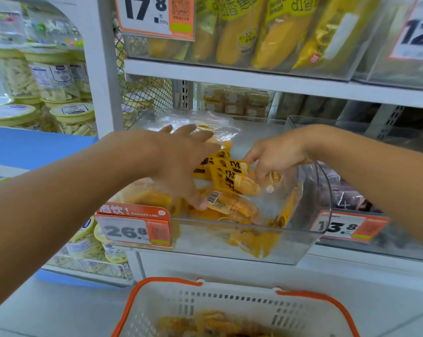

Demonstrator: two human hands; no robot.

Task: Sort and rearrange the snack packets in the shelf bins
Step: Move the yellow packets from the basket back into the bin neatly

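A clear plastic shelf bin [242, 242] holds several yellow snack packets [232, 181] with black print. My left hand [181, 161] reaches into the bin with fingers spread; its thumb presses on a packet bearing a barcode [227, 204], and its fingers lie over a clear plastic bag [220, 132] at the back. My right hand [276, 154] comes in from the right and pinches a small packet [274, 177] between its fingertips. Part of the pile is hidden under both hands.
An orange price tag reading 26.8 [135, 227] hangs on the bin's front left. A white basket with orange rim [229, 310] sits below, holding more packets. Neighbouring bins stand right [375, 229] and above [254, 32]. Jars [55, 81] fill the left shelves.
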